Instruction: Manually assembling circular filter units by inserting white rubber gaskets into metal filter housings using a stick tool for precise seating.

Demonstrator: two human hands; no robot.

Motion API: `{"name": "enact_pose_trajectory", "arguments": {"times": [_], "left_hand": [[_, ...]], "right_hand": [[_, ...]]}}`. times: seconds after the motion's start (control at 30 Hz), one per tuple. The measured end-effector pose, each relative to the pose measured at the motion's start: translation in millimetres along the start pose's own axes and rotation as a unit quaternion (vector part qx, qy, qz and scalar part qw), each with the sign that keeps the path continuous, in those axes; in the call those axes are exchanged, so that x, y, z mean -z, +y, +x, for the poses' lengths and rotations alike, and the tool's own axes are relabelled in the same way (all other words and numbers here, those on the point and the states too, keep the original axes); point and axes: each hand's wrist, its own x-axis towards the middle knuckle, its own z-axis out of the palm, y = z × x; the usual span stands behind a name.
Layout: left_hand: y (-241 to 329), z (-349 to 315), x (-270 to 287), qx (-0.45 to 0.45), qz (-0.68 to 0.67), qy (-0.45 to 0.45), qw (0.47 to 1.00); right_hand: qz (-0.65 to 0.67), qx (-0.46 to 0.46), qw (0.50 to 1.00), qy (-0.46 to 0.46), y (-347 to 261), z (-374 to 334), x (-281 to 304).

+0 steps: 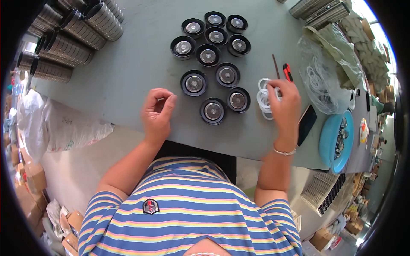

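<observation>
My left hand (157, 114) is held over the table's near edge, left of the black caps. Its fingers curl toward the thumb in a loose pinch, and no object shows in it. On the right, my right hand (285, 104) pinches at a small heap of translucent white rings (262, 100); a ring seems to be between its fingertips. Several round black caps with silver metal discs in their centres stand in a loose cluster between my hands. The nearest black cap (212, 111) and another black cap (238, 100) lie closest to me.
A red utility knife (288, 72) and a thin brown stick (275, 66) lie beyond the rings. Right of my hand are a dark phone-like slab (306, 121), a clear bag of rings (318, 81) and a blue basin (326, 143) of metal parts. Stacked metal cylinders (83, 30) stand far left.
</observation>
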Motion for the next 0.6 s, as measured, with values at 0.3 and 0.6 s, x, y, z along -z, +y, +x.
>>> {"name": "enact_pose_trajectory", "arguments": {"times": [0.3, 0.6], "left_hand": [[18, 2, -22, 0.024, -0.033, -0.018, 0.999], [78, -19, -79, 0.232, -0.061, -0.322, 0.916]], "right_hand": [[-0.013, -0.181, 0.982, 0.061, 56, -44, 28], [0.499, -0.241, 0.831, -0.048, -22, -63, 28]]}}
